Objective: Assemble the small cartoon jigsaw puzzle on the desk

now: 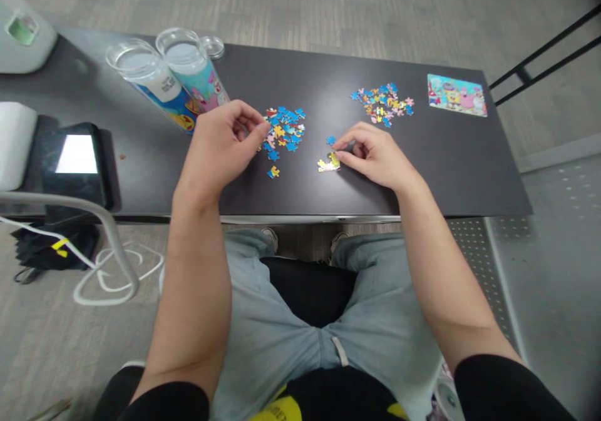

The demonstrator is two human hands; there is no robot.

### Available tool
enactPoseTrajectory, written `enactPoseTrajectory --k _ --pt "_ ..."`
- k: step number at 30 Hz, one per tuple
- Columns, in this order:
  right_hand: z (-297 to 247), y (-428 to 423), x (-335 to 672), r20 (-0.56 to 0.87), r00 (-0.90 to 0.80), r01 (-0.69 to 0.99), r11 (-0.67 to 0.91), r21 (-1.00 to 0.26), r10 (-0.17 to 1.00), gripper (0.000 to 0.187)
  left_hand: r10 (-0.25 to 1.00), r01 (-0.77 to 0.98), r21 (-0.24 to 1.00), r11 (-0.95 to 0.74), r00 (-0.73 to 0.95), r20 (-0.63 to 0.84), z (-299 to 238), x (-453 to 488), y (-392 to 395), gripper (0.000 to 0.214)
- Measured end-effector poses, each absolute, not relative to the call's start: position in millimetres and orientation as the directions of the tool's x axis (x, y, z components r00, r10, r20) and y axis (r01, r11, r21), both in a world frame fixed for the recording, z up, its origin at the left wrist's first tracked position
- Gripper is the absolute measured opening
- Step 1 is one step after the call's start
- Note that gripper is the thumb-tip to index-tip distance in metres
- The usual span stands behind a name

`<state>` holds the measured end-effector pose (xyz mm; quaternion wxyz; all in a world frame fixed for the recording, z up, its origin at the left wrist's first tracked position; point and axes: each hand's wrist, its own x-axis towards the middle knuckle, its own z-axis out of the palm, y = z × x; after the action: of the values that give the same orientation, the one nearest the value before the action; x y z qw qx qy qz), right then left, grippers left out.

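My left hand point(230, 142) is at the left edge of a loose pile of jigsaw puzzle pieces point(286, 127), mostly blue with some yellow and pink. Its thumb and index finger are pinched together; what is between them is hidden against the pile. My right hand point(370, 155) has its thumb and index finger curled at a yellow puzzle piece point(333, 159), beside a small joined strip of pieces point(323, 166). A single blue piece point(331, 140) lies by the index fingertip. One blue-and-yellow piece point(273, 172) sits apart below the pile.
A second pile of pieces point(382, 103) lies farther right, with a cartoon picture card point(457, 95) beyond it. Two clear-topped canisters point(164, 89) and a lid point(213, 47) stand at back left. A black device with a lit screen point(75, 158) is on the dark table point(469, 171).
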<state>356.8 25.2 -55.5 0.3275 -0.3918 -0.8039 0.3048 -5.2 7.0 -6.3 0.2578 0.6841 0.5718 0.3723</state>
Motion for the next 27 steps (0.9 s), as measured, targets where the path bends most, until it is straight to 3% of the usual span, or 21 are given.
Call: enactPoseTrajectory --k 7,12,19,27 --pt "-47 17 374 0.226 -0.503 0.461 0.481 -0.746 0.834 0.014 0.993 0.699 0.706 -0.114 0.073 0.089 -10 -43 8 0.02" --pt "-55 21 379 0.264 -0.409 0.5 0.457 -0.735 0.873 0.019 0.994 0.693 0.718 -0.059 0.105 -0.021 -21 -60 11 0.027" --pt "-69 38 356 0.353 -0.398 0.56 0.529 -0.637 0.847 0.024 0.983 0.693 0.71 -0.123 0.183 -0.008 -29 -63 15 0.034" --pt "-69 42 335 0.315 -0.435 0.623 0.535 -0.571 0.843 0.042 0.966 0.726 0.663 -0.182 0.258 -0.018 -20 -59 10 0.025"
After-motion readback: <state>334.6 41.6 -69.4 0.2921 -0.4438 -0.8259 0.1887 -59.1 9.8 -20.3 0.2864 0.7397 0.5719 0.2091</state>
